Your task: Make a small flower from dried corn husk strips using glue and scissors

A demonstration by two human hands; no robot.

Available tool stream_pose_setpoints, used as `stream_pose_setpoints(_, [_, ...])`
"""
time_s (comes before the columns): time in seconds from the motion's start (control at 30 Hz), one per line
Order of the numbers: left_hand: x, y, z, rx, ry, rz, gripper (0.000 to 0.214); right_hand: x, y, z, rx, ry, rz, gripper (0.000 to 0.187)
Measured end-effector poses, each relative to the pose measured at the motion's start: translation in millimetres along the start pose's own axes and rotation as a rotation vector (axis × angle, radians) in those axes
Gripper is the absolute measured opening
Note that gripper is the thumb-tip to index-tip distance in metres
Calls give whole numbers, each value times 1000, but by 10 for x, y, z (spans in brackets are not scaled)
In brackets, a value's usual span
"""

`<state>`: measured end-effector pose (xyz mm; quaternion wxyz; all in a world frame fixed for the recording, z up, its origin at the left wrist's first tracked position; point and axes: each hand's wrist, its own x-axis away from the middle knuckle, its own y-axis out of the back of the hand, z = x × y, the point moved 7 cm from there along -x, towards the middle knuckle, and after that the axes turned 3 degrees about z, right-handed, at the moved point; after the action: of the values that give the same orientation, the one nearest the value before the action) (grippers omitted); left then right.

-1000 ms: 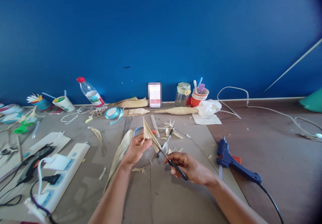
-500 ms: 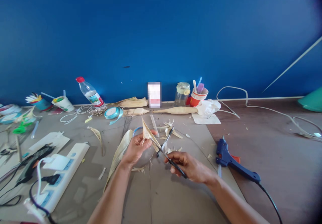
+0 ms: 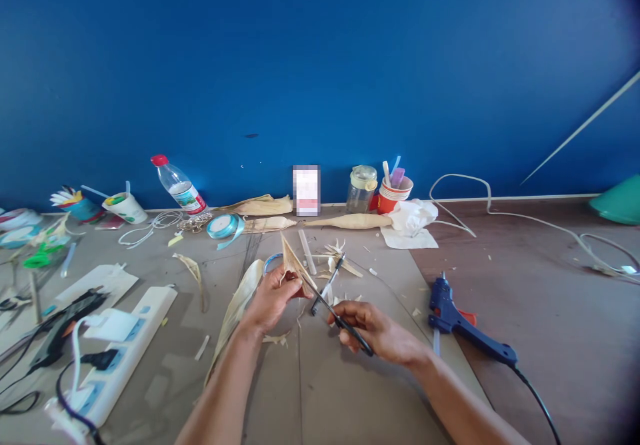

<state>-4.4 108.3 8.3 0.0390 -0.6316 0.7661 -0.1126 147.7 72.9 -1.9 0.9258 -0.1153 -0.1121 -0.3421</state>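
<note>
Between its thumb and fingers, my left hand (image 3: 274, 296) pinches a folded piece of dried corn husk (image 3: 295, 265), pale tan with a pointed tip upward. My right hand (image 3: 367, 328) grips black-handled scissors (image 3: 354, 335), their blades pointing up and left against the husk's lower right edge. Whether the blades are parted is hard to see. Behind the hands lie a pen (image 3: 329, 284) and husk scraps (image 3: 345, 266). A long husk (image 3: 235, 308) rests under my left wrist, beside a partly hidden ribbon roll (image 3: 273, 262).
A blue glue gun (image 3: 453, 315) lies on the right, its cord running to the front. At left sits a white power strip (image 3: 133, 345) with plugs. Along the wall stand a bottle (image 3: 180, 188), a glass jar (image 3: 361, 188) and red paper cups (image 3: 393, 195).
My left fingers have shifted slightly on the husk, and its lower part has turned. The scissor blades now lie along its right edge. My right hand has barely moved.
</note>
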Motion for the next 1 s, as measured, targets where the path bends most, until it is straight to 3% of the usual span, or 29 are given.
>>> stream_pose_setpoints(0.17, [-9,33,29,100,7,-50,18,-5,4,-13,0,-5,10,36])
stream_pose_setpoints(0.33, [-23,16,-25,124,-17,-23,12,13,25,-27,0,9,24,34])
stream_pose_setpoints(0.53, [-35,71,-18,85,-6,-113,13,20,51,-3,-17,39,39,43])
stream_pose_setpoints(1.0, [-30,43,-5,60,-8,-82,13,10,80,-31,-46,52,17,44])
